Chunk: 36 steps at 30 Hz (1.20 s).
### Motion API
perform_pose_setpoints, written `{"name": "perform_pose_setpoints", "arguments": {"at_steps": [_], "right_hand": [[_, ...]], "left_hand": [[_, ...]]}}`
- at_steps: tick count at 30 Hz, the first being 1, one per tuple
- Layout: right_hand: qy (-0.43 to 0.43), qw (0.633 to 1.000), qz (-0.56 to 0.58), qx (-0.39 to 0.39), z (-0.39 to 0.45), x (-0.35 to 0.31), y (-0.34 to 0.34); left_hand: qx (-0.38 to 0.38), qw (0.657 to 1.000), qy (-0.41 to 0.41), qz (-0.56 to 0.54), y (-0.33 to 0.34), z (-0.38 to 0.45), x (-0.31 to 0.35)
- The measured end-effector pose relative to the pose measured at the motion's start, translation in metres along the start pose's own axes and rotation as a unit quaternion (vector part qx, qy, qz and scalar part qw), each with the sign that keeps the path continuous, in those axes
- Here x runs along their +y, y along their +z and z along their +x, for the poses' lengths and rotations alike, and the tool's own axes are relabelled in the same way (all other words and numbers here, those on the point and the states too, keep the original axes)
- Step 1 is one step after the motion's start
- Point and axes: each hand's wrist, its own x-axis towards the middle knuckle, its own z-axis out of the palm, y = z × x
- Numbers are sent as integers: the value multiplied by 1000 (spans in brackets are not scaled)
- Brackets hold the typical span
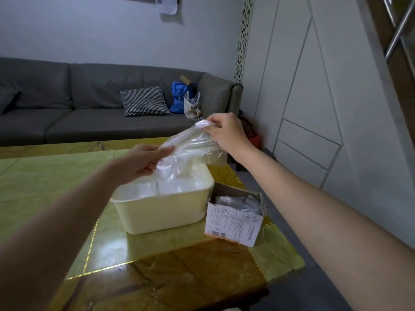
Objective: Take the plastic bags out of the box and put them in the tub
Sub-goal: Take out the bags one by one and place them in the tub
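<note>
Item: thin clear plastic bag (190,147), stretched between your hands above the cream rectangular plastic tub (166,212).
Hold: left hand (143,160) pinches its lower edge, right hand (224,131) pinches the bunched top corner; both clamped on the film.
Handling: bring your hands together over the tub's middle, lower until the bag's tail settles on the crumpled bags already inside (170,187), then let go low so the light film does not drift over the rim.
Source: torn cardboard box with a printed white label (235,223), just right of the tub on the glossy green-and-amber table (56,176); it appears to hold more folded plastic.
Unclear: the box's depth and count; the label print is too small to read; the tub's far wall is hidden behind the bag.
</note>
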Motion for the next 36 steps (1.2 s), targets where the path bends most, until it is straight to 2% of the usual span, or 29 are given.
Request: {"name": "perform_pose_setpoints", "arguments": {"at_steps": [4,6,8,10,11,13,15,16,17,19,20,21,24,26,27,29,30,32,34,36], "right_hand": [[68,995,55,40,5,15,25],[110,991,64,49,7,25,48],[149,987,48,32,7,37,69],[180,983,28,0,6,49,84],[185,983,7,-16,5,54,87],[173,982,-54,-56,6,63,94],[149,975,-134,-96,7,66,100],[133,968,-180,-110,6,66,102],[117,960,-224,-122,6,66,103],[91,941,-292,-143,5,64,103],[78,931,-320,-157,5,62,102],[68,921,-344,-168,5,60,101],[22,900,-406,-156,7,49,91],[-27,906,-397,-145,7,41,86],[-42,915,-364,-171,6,36,86],[-3,916,-276,-289,2,31,89],[38,895,-260,-359,-1,30,91],[88,833,-311,-449,-4,33,95],[103,791,-358,-484,-4,36,99],[102,776,-373,-497,-1,40,103]], "left_hand": [[124,992,4,27,-34,6,-3],[200,976,-3,88,-53,12,-11],[264,935,-28,234,-68,17,-22],[282,882,-33,375,-70,20,-31],[281,862,-8,421,-65,20,-31],[261,838,91,471,-53,24,-30],[161,840,153,494,-42,31,-31],[83,852,135,499,-36,34,-33],[7,859,81,505,-30,38,-37],[-83,827,-20,555,-21,44,-47],[-95,811,-40,576,-18,46,-52],[-97,809,-50,577,-17,48,-57],[-102,835,-73,536,-15,55,-66],[-107,842,-84,522,-13,57,-65],[-109,842,-86,521,-11,58,-65],[-109,837,-85,529,-9,59,-64],[-108,833,-87,536,-8,60,-64],[-110,815,-97,560,-7,63,-64],[-112,794,-113,587,-7,66,-68],[-111,779,-125,605,-13,71,-74]]}}
